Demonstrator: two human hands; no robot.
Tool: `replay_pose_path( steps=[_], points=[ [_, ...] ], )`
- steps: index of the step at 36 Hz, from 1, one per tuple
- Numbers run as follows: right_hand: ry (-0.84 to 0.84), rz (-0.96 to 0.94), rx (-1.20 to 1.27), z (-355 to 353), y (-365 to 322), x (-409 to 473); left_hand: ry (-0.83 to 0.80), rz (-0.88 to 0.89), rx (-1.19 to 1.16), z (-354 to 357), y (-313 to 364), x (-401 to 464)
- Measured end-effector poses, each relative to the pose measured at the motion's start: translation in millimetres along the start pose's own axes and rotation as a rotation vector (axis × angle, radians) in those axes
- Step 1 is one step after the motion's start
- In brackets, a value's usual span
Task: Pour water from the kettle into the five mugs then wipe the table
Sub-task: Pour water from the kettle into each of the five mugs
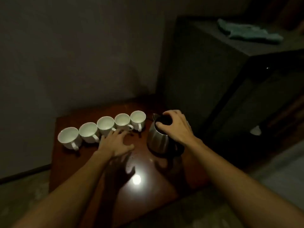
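Observation:
Several white mugs stand in a curved row on the dark red table, from the leftmost mug to the rightmost mug, handles toward me. A steel kettle with a black lid stands right of the row. My right hand lies on top of the kettle, fingers curled over its lid. My left hand rests flat on the table in front of the middle mugs, fingers spread, holding nothing. Whether the mugs hold water is too dim to tell.
A tall dark cabinet stands right of the table, with a pale green cloth lying on top of it. A grey wall runs behind the mugs. A bright light glare sits on the table's near part. The room is dim.

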State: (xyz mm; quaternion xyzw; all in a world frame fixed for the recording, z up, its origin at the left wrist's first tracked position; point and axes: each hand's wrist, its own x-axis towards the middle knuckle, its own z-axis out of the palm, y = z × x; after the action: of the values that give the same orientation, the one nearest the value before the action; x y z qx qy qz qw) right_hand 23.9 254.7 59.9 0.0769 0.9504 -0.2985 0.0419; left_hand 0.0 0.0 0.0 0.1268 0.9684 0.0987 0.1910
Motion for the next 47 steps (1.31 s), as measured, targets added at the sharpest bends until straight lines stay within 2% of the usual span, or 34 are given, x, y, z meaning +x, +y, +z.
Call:
replay_pose_path(
  steps=[9,14,18,25,35,47],
  points=[
    [0.258,0.314,0.306,60.3,48.3,-9.6,-0.080,0.012,0.064,61.6,-27.3,47.3],
    [0.388,0.453,0.479,87.9,75.5,-0.1,-0.034,0.008,0.086,98.2,-41.5,65.5],
    [0.413,0.396,0.573,97.6,93.5,1.0,0.049,0.027,0.039,133.0,-47.1,77.1],
    [0.456,0.215,0.785,102.3,99.8,4.8,0.301,-0.010,-0.001,175.1,-42.4,81.1],
    [0.575,0.118,0.817,108.6,102.7,1.6,0.342,-0.039,0.016,179.2,-43.4,83.6],
    [0.464,0.074,0.775,63.9,88.5,7.2,0.375,-0.027,-0.042,183.3,-45.6,85.1]
  ],
)
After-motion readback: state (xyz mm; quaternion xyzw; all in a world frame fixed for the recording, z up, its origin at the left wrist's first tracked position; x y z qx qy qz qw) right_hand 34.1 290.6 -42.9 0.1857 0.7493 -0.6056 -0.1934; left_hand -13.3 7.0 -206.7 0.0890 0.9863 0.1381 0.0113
